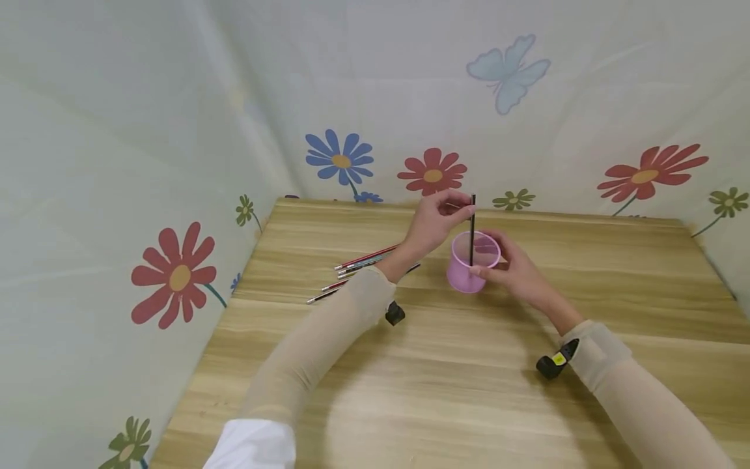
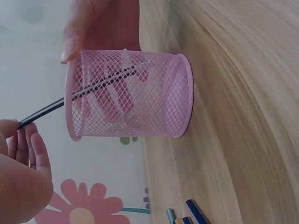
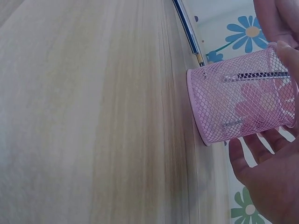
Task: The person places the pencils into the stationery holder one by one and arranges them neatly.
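A pink mesh pen cup (image 1: 459, 277) stands upright on the wooden table. My right hand (image 1: 521, 273) grips it from the right, thumb at the near side of the rim and fingers around the far side. A black pencil (image 1: 472, 228) reaches down through the cup's mouth. Its upper end is pinched between thumb and fingers of my left hand (image 1: 432, 221), above the rim. Through the mesh in the left wrist view, the pencil (image 2: 44, 110) slants inside, its lower end above the cup's base. The right wrist view shows the cup (image 3: 215, 102) with a pale pencil end inside.
Several pencils, among them a red one (image 1: 366, 257), lie on the table (image 1: 445, 391) left of the cup, partly hidden under my left forearm. Behind the table's back edge hangs a pale cloth (image 1: 381, 78) printed with flowers and a butterfly.
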Tool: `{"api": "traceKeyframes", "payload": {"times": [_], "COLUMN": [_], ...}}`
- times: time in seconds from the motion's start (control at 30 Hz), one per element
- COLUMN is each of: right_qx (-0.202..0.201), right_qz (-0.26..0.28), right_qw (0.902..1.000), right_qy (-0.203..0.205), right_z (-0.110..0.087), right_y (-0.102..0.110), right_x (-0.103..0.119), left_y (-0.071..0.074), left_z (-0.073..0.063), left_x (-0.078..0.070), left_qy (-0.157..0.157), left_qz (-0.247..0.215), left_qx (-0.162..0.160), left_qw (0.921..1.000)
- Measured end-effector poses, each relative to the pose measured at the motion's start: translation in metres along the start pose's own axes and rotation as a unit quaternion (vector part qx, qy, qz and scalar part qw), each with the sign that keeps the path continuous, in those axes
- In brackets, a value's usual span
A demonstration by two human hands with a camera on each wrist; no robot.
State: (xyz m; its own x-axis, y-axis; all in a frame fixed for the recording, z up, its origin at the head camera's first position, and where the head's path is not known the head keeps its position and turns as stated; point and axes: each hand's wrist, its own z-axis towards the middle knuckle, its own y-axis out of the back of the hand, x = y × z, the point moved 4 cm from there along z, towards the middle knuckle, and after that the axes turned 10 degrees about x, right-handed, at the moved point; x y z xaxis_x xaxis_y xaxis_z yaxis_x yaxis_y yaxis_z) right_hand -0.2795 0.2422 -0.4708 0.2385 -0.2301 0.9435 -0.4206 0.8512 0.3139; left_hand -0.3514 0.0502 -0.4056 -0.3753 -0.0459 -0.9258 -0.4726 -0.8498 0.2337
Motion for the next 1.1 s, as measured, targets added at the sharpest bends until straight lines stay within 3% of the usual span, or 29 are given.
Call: {"api": "traceKeyframes", "payload": {"times": [0.33, 0.6, 0.83, 1.1], "right_qx": [0.003, 0.010, 0.004, 0.005], "right_qz": [0.008, 0.006, 0.002, -0.002], "right_qw": [1.0000, 0.9999, 1.0000, 1.0000], "right_qy": [0.000, -0.001, 0.002, -0.005], "right_z": [-0.002, 0.002, 0.002, 0.001], "right_y": [0.004, 0.002, 0.000, 0.001], "right_x": [0.002, -0.002, -0.003, -0.005], "left_y": [-0.013, -0.015, -0.013, -0.011], "left_z": [0.006, 0.007, 0.009, 0.009], "left_x": [0.014, 0.023, 0.033, 0.037], "left_qy": [0.043, 0.041, 0.063, 0.077], "left_qz": [0.016, 0.015, 0.027, 0.032], "left_qx": [0.002, -0.010, -0.009, 0.024], "left_qw": [0.9989, 0.9990, 0.9976, 0.9962]}}
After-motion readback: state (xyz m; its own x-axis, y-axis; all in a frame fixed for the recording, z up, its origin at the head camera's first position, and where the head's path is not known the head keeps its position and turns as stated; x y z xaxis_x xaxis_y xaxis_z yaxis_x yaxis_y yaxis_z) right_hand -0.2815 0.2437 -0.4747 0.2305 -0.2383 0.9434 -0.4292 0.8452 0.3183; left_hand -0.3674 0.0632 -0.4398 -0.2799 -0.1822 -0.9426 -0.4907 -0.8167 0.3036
